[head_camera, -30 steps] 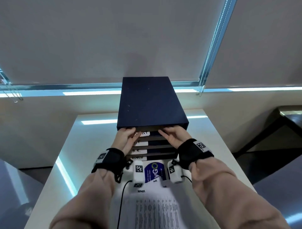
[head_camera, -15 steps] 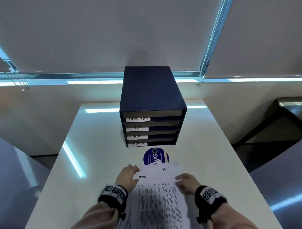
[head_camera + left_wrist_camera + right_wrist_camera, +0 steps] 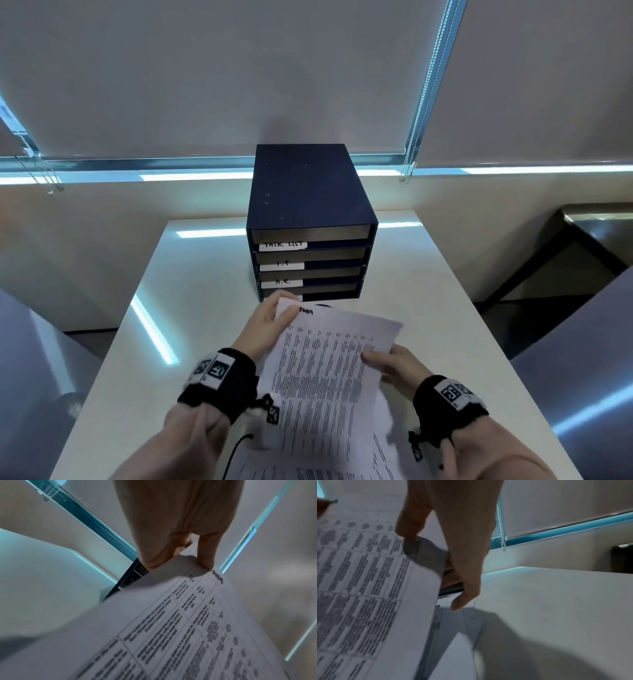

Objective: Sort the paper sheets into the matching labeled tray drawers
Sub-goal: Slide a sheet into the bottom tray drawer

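I find the top sheet (image 3: 329, 370) now lifted off the stack (image 3: 387, 455) it lay on half a second ago; my left hand (image 3: 263, 325) pinches its far corner, my right hand (image 3: 394, 365) its edge; the drawers (image 3: 310, 263) stand just beyond on the surface (image 3: 191, 274); filing should follow.

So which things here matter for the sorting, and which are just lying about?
For the job:
- printed sheet, lifted, pinched by left hand and right hand
- remaining sheets on the table
- drawer unit, labels TASK LIST, I.T, H.R. readable, lowest label hidden

Lying about:
- white table
- blind cord
- dark side table
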